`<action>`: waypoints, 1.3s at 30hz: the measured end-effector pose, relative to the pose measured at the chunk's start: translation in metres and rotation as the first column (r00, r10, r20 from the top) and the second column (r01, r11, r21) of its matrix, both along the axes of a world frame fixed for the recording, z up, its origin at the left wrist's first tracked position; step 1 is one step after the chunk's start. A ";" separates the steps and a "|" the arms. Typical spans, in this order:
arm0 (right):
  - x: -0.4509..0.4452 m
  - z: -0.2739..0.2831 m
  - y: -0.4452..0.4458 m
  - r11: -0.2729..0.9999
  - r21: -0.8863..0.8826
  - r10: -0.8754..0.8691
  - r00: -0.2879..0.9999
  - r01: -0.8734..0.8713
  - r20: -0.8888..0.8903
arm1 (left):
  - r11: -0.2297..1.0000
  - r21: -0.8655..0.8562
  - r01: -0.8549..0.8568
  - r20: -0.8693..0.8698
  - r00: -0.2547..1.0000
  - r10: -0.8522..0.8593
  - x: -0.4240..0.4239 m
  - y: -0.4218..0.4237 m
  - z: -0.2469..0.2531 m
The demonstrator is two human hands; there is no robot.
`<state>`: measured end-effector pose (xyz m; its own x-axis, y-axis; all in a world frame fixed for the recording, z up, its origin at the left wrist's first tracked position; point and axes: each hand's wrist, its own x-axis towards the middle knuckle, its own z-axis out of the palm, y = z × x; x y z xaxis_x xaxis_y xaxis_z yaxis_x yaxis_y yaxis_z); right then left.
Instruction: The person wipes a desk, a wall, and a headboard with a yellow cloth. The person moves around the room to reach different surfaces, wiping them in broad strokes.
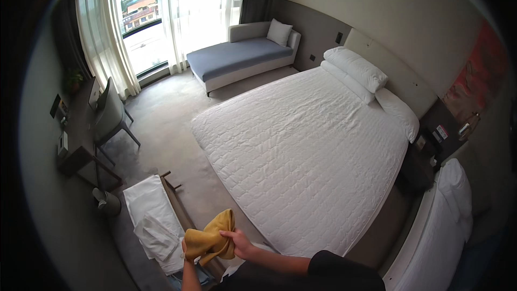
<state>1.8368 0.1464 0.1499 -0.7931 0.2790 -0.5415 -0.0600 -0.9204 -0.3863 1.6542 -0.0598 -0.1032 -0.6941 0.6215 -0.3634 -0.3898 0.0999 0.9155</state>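
A mustard-yellow cloth (212,236) is bunched between my two hands, above the floor near the foot of the bed. My right hand (241,244) grips its right side, the thumb lying on top of a fold. On the cloth's left side is my left hand (185,249), its fingers mostly hidden by the fabric. Just left of the cloth, folded white linen (151,198) lies on a low wooden bench (176,206), with a crumpled white piece (155,236) on top. To the right spreads a bed with a white quilted mattress cover (299,153).
White pillows (357,68) are stacked at the headboard (391,72). A second bed (432,242) stands at the right. On the left are a desk (80,129), a chair (111,113) and a waste bin (107,202). A blue-grey chaise (242,56) sits by the window.
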 end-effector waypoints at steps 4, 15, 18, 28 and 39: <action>-0.055 -0.001 0.034 0.997 0.029 -0.077 0.995 0.075 0.061 | 0.998 0.047 -0.040 0.085 0.996 0.036 -0.055 0.087 0.080; -0.255 -0.051 0.195 0.941 -0.002 -0.329 0.917 0.338 0.226 | 0.749 -0.659 0.073 0.418 0.863 0.284 -0.138 0.012 -0.004; -0.331 -0.028 0.256 0.927 0.096 -0.370 0.926 0.363 0.072 | 0.731 -0.673 -0.109 0.309 0.857 0.412 -0.205 0.029 0.010; -0.505 0.014 0.341 0.896 0.327 -0.307 0.951 0.301 -0.036 | 0.833 -0.533 -0.150 0.154 0.951 0.270 -0.377 0.146 0.027; -0.627 -0.060 0.421 0.876 0.287 -0.454 0.863 0.387 0.221 | 0.761 -0.625 0.175 0.364 0.927 0.085 -0.571 0.218 -0.022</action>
<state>1.2101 0.5672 0.0900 -0.4011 0.6919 -0.6004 -0.2830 -0.7169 -0.6371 1.0829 0.1583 -0.1249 -0.4145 0.1799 -0.8921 -0.6466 0.6316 0.4278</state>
